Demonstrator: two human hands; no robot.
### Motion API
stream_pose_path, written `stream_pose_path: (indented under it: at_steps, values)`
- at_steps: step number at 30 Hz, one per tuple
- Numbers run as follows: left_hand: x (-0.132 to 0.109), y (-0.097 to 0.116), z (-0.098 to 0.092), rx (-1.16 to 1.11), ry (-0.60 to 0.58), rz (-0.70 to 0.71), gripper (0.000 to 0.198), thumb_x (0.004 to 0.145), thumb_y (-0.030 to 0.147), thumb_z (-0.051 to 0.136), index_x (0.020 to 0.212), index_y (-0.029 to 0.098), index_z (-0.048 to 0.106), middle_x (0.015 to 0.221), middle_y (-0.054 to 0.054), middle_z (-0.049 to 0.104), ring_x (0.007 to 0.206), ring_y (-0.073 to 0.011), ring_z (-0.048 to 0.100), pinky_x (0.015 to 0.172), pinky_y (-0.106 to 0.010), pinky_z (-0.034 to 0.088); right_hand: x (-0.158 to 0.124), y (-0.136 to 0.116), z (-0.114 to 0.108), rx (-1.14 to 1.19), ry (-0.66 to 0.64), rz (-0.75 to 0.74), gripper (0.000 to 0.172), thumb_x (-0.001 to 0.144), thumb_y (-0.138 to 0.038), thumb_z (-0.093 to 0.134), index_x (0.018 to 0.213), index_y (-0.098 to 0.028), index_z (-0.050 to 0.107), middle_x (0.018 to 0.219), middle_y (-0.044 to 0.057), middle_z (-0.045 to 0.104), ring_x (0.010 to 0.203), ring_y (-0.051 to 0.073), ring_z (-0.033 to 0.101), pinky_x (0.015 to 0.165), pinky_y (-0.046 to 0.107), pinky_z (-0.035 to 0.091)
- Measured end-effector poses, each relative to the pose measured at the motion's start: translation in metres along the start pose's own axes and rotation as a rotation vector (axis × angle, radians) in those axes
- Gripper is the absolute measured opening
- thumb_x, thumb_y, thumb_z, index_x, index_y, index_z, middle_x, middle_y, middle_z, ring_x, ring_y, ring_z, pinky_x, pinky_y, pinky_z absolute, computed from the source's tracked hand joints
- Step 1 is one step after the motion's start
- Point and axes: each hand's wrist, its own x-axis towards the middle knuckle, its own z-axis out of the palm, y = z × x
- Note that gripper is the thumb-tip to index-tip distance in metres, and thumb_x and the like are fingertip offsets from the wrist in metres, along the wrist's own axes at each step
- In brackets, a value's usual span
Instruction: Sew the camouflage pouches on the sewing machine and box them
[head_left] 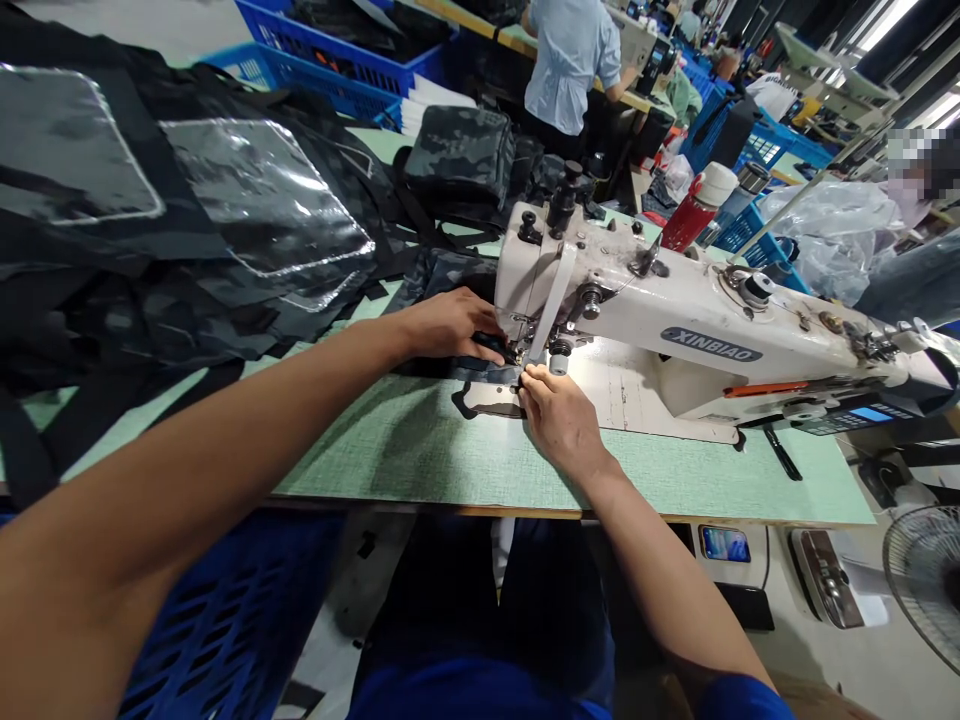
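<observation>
A white sewing machine (622,285) stands on the green tabletop, its needle area between my two hands. Dark camouflage fabric (439,275) lies under and left of the machine head, with its edge at the presser foot. My left hand (457,325) grips this fabric just left of the needle, thumb and fingers around a fold; some fingertips are hidden. My right hand (559,415) pinches the fabric's near edge, right in front of the presser foot. A pale strip (555,300) runs slantwise down the machine head toward the needle area.
Dark bags with clear plastic windows (277,195) are heaped at left. A camouflage pouch (461,150) sits behind. Blue crates (352,65) stand farther back, near a person in a light blue shirt (566,60). A black pen-like tool (782,452) lies at right; a fan (926,580) stands beyond.
</observation>
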Motion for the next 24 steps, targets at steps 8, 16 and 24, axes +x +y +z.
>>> stream_pose_path:
  at_steps: [8,16,24]
  values:
    - [-0.002,0.001,0.004,-0.055,0.035,0.017,0.040,0.102,0.061,0.090,0.121,0.027,0.099,0.139,-0.011,0.092,0.137,-0.0339,0.081,0.126,-0.039,0.058,0.000,0.001,0.001,0.016,0.003,0.001,0.035,0.128,-0.021,0.053,0.139,-0.024,0.086,0.144,0.013,0.088,0.125,0.030,0.080,0.115,0.045,0.063]
    - [-0.008,0.014,0.005,0.050,0.086,-0.063,0.041,0.100,0.060,0.089,0.117,0.024,0.099,0.129,-0.012,0.092,0.125,-0.0343,0.082,0.122,-0.042,0.061,0.003,0.005,0.002,0.012,0.032,0.000,0.031,0.129,-0.027,0.056,0.137,-0.024,0.086,0.143,0.014,0.088,0.126,0.031,0.079,0.116,0.045,0.061]
    - [-0.017,0.060,0.005,0.189,0.100,-0.289,0.045,0.112,0.059,0.069,0.114,0.021,0.091,0.107,-0.010,0.091,0.104,-0.0302,0.086,0.087,-0.037,0.059,0.003,-0.019,0.000,0.002,0.022,0.019,0.031,0.127,-0.047,0.069,0.131,-0.021,0.087,0.144,0.016,0.087,0.129,0.033,0.080,0.115,0.045,0.064]
